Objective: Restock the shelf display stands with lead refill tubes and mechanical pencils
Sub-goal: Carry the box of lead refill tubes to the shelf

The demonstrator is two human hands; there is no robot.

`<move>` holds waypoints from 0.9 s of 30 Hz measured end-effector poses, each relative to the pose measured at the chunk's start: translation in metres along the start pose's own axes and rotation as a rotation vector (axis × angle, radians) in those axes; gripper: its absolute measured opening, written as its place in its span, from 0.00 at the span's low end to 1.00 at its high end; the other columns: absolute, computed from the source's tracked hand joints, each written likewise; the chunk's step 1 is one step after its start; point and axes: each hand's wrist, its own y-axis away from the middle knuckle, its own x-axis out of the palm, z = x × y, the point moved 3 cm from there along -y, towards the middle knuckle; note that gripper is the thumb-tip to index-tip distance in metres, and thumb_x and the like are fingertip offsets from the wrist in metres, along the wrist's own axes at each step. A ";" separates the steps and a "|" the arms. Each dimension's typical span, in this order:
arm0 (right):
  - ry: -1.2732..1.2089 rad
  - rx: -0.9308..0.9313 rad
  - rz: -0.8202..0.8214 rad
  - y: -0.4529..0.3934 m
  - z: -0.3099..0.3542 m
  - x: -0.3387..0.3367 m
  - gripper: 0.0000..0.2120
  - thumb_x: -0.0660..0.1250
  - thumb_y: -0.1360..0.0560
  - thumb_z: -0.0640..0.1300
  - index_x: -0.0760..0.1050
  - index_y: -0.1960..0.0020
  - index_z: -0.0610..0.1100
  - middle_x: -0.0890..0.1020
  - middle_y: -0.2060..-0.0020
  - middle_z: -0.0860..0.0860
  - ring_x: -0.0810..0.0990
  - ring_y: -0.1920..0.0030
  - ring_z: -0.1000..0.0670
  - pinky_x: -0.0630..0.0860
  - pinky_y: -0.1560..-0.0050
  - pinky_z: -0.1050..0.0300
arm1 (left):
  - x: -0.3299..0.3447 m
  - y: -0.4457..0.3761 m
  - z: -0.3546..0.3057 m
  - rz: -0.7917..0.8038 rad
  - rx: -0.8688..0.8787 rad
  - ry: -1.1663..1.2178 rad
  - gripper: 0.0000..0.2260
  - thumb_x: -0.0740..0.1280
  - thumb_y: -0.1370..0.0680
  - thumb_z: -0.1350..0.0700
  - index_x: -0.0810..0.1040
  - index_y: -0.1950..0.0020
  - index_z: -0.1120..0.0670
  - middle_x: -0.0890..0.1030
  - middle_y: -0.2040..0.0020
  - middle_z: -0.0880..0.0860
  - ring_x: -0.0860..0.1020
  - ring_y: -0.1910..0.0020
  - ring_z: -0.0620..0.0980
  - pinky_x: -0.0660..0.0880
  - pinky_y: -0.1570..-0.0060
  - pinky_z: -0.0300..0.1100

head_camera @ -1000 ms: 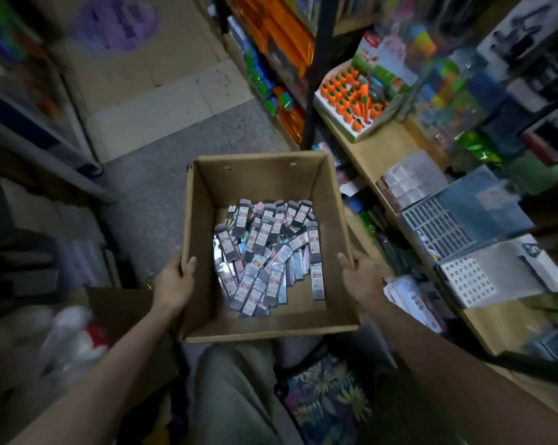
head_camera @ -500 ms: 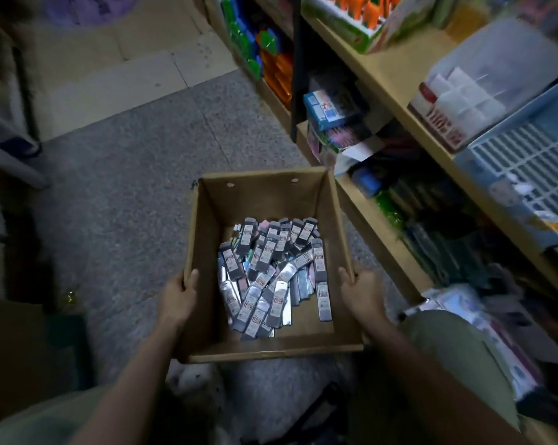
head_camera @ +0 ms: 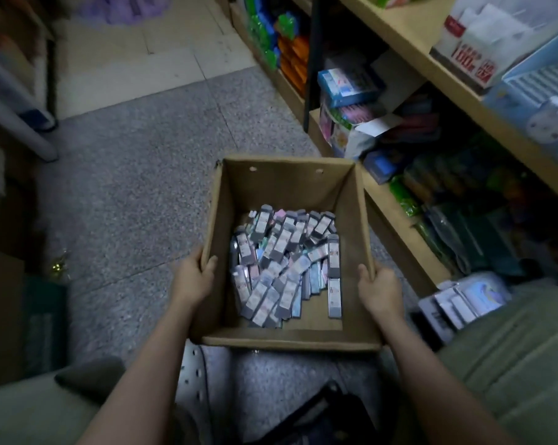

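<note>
An open cardboard box [head_camera: 290,184] is held low over the grey floor, between my knees. Several flat lead refill tubes [head_camera: 284,261] with grey caps and labels lie piled on its bottom. My left hand [head_camera: 194,277] grips the box's left wall, thumb inside the rim. My right hand [head_camera: 378,289] grips the right wall the same way. No mechanical pencils can be made out.
Wooden shelves [head_camera: 409,43] run along the right, stocked with stationery packs; a blue display tray [head_camera: 541,88] sits on the upper shelf. A black upright post [head_camera: 313,59] stands at the shelf front. More packets [head_camera: 457,303] lie by my right knee. Dark boxes stand at the left.
The box has come down from shelf height toward the floor, and my view has dropped with it as I crouch. Both hands keep the same grip on its walls.
</note>
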 end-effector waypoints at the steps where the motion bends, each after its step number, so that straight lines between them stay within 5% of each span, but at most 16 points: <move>1: 0.011 -0.013 -0.002 0.004 -0.003 -0.004 0.11 0.62 0.19 0.44 0.78 0.46 0.39 0.78 0.65 0.48 0.75 0.67 0.49 0.66 0.69 0.61 | 0.004 0.010 0.004 0.016 -0.015 0.036 0.09 0.65 0.21 0.61 0.78 0.43 0.63 0.82 0.52 0.64 0.80 0.52 0.62 0.71 0.57 0.45; 7: 0.170 -0.010 0.005 0.027 -0.016 -0.023 0.12 0.61 0.20 0.40 0.74 0.38 0.37 0.76 0.64 0.48 0.70 0.71 0.55 0.63 0.76 0.68 | 0.018 0.064 0.018 0.008 -0.133 0.096 0.14 0.65 0.21 0.58 0.76 0.37 0.59 0.82 0.46 0.64 0.80 0.47 0.63 0.76 0.48 0.51; 11: 0.263 0.094 -0.001 0.041 0.003 -0.019 0.24 0.65 0.23 0.43 0.63 0.31 0.36 0.75 0.40 0.37 0.76 0.44 0.39 0.72 0.52 0.53 | 0.013 0.081 0.005 -0.138 -0.209 0.059 0.14 0.64 0.22 0.60 0.74 0.37 0.58 0.80 0.44 0.61 0.78 0.45 0.62 0.73 0.48 0.50; 13: 0.363 0.000 -0.098 0.044 0.023 -0.009 0.31 0.69 0.26 0.46 0.60 0.28 0.39 0.68 0.33 0.38 0.69 0.34 0.38 0.72 0.39 0.44 | 0.011 0.083 -0.014 -0.269 -0.051 0.140 0.15 0.65 0.24 0.65 0.75 0.38 0.59 0.78 0.42 0.58 0.75 0.41 0.59 0.70 0.42 0.50; 16: 0.545 -0.375 -0.134 0.046 0.046 0.016 0.28 0.68 0.26 0.45 0.64 0.29 0.46 0.65 0.30 0.43 0.65 0.29 0.41 0.61 0.27 0.43 | 0.022 0.069 -0.035 -0.259 0.158 0.010 0.14 0.66 0.24 0.62 0.77 0.39 0.55 0.78 0.40 0.51 0.71 0.37 0.52 0.60 0.31 0.47; 18: 0.596 -0.552 -0.026 0.045 0.046 0.036 0.25 0.67 0.26 0.42 0.66 0.30 0.45 0.67 0.32 0.45 0.68 0.31 0.44 0.64 0.29 0.47 | 0.031 0.061 -0.040 -0.239 0.230 -0.097 0.13 0.66 0.25 0.61 0.78 0.41 0.53 0.78 0.42 0.50 0.72 0.38 0.50 0.54 0.29 0.48; 21: 0.470 -0.477 0.177 0.036 0.028 0.058 0.22 0.67 0.23 0.42 0.67 0.30 0.45 0.69 0.34 0.48 0.72 0.37 0.48 0.73 0.37 0.52 | 0.059 0.055 -0.040 -0.105 0.436 -0.110 0.13 0.67 0.27 0.64 0.78 0.44 0.54 0.76 0.42 0.51 0.72 0.39 0.50 0.63 0.34 0.45; 24: 0.405 -0.341 0.314 0.013 0.005 0.078 0.16 0.65 0.22 0.44 0.71 0.36 0.43 0.76 0.40 0.45 0.76 0.43 0.46 0.73 0.42 0.53 | 0.093 0.038 -0.024 0.133 0.163 0.019 0.13 0.68 0.24 0.61 0.76 0.40 0.54 0.77 0.41 0.53 0.74 0.41 0.51 0.72 0.40 0.45; 27: 0.379 -0.211 0.370 -0.010 -0.016 0.097 0.15 0.66 0.22 0.47 0.72 0.39 0.41 0.78 0.44 0.43 0.77 0.46 0.45 0.74 0.43 0.50 | 0.122 0.019 -0.005 0.209 -0.144 0.067 0.14 0.69 0.23 0.59 0.76 0.39 0.56 0.79 0.42 0.56 0.77 0.45 0.52 0.74 0.45 0.42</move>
